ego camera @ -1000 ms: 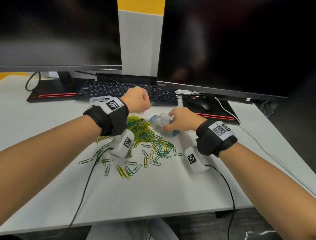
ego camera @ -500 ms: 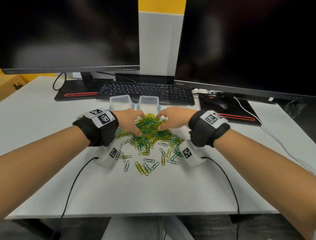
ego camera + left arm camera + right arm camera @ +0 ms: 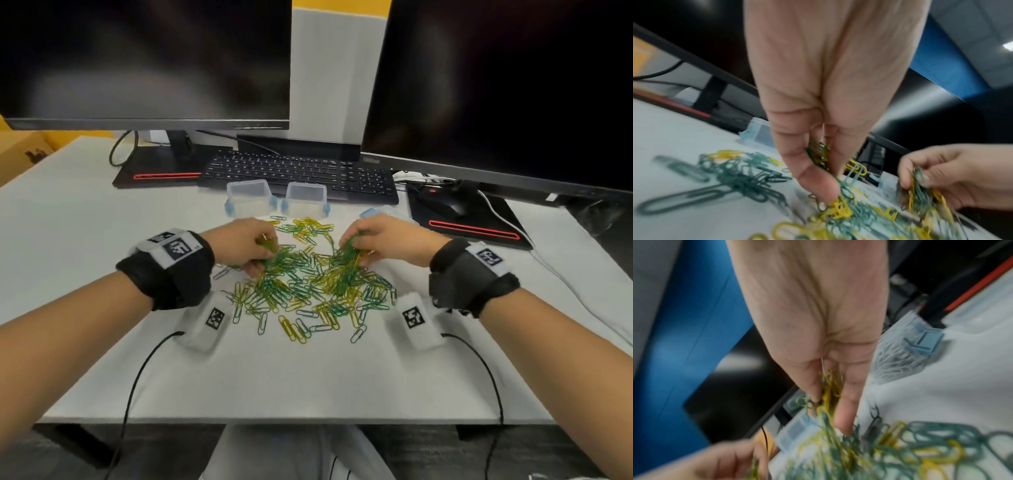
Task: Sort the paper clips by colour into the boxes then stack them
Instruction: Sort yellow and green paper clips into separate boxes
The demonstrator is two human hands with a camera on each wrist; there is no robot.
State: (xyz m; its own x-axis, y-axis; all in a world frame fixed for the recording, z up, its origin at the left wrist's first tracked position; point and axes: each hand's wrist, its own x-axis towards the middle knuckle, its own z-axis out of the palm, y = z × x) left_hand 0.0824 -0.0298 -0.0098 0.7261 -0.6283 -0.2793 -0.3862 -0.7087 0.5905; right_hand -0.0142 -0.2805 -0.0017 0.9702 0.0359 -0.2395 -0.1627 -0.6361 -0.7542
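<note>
A pile of green and yellow paper clips [image 3: 308,284] lies spread on the white table [image 3: 102,212]. My left hand [image 3: 263,250] grips a tangle of clips [image 3: 819,155] at the pile's left side. My right hand [image 3: 352,245] grips another bunch of clips [image 3: 829,387] at the pile's right side, slightly raised. Two clear boxes with blue latches, one at the left [image 3: 248,197] and one at the right [image 3: 306,198], stand open just beyond the pile. A third clear box [image 3: 898,360] holding clips lies behind my right hand.
A black keyboard [image 3: 298,171] lies behind the boxes under two dark monitors [image 3: 144,58]. A mouse [image 3: 445,205] sits on a black stand base at the right. Cables trail from my wrist cameras over the near table edge.
Both hands came down into the pile from the boxes and closed on bunches of clips. The pile is more spread out than before.
</note>
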